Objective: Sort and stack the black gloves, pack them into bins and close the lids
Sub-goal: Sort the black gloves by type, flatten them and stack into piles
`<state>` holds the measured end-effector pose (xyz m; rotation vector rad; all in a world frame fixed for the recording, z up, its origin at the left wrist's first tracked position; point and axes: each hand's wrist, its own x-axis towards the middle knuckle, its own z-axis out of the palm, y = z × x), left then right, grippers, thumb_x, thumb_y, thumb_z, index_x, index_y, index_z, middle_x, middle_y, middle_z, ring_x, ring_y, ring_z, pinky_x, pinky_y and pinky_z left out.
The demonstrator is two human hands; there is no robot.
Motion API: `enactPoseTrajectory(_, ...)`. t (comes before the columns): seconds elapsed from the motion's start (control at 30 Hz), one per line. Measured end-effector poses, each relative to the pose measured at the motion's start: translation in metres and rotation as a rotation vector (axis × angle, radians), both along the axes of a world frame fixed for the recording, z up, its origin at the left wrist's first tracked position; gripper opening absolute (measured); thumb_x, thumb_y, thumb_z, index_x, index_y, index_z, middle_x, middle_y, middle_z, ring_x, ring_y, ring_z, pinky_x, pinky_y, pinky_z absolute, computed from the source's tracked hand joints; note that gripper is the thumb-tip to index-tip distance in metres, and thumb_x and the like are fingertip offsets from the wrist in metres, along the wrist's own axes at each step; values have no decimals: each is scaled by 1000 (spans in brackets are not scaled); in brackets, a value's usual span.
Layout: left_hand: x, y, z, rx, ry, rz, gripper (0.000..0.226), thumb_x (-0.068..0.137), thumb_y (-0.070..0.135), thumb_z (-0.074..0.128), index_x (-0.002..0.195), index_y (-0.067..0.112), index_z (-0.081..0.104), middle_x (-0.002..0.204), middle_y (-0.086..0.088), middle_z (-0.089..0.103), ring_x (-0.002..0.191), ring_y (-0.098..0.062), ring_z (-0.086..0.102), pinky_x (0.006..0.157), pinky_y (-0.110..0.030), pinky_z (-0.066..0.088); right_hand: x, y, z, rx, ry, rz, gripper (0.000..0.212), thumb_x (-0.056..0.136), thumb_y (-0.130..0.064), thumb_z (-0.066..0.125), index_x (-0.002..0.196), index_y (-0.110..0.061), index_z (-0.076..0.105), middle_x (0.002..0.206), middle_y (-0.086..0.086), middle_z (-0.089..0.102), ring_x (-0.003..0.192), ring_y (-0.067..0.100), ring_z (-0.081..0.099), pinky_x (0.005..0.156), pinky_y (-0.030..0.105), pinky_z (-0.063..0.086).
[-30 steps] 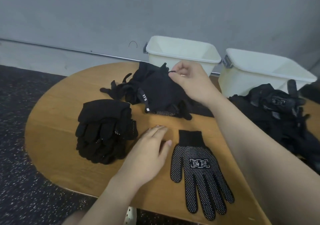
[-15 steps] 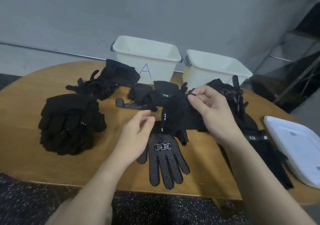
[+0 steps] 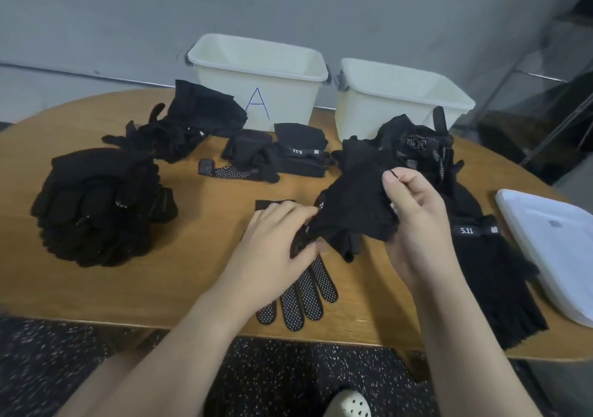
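Note:
My right hand [image 3: 412,211] pinches the cuff of a black glove [image 3: 356,211] and holds it just above the table. My left hand [image 3: 276,243] grips the lower end of that same glove. Under both hands a dotted black glove [image 3: 305,298] lies flat, fingers toward the front edge. A tall stack of black gloves [image 3: 99,204] sits at the left. Loose gloves lie in heaps at the back left [image 3: 192,127], the middle [image 3: 288,156] and the right [image 3: 423,147]. Two open white bins stand at the back: one marked A [image 3: 256,73], another [image 3: 401,95] beside it.
A white bin lid [image 3: 552,249] lies at the table's right edge. A flat pile of 5.11 gloves [image 3: 494,272] lies between it and my right arm. The round wooden table [image 3: 144,288] ends close to me; a dark speckled floor lies below.
The held glove has come nearer over the dotted glove. My left hand has closed on its lower end. The camera has moved closer, with the bins and lid more fully in view.

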<state>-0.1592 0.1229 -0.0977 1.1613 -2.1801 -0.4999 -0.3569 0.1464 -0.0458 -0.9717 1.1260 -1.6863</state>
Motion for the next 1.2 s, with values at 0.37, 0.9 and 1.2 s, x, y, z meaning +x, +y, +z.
enactPoseTrajectory(0.37,-4,-22,2,-1,315,198,13,100,20,60,109,22,69,101,15,70,97,0,63,83,-14,49,-18,-6,-12,69,114,-31,5,101,-8,60,96,-9,61,90,20,62,86,26,70,78,38,61)
enactPoseTrajectory(0.9,-18,8,27,148,808,65,21,96,10,70,116,16,68,106,6,75,103,-11,72,83,-25,59,0,35,0,-49,736,288,54,81,-37,84,130,-30,62,124,-17,71,121,6,64,101,19,47)
enactPoseTrajectory(1.2,-21,0,25,602,948,-18,46,92,12,72,135,18,58,116,0,77,109,-19,73,96,-42,58,-3,25,-14,79,533,-17,20,98,-21,69,84,-6,69,87,19,69,80,25,66,76,43,53)
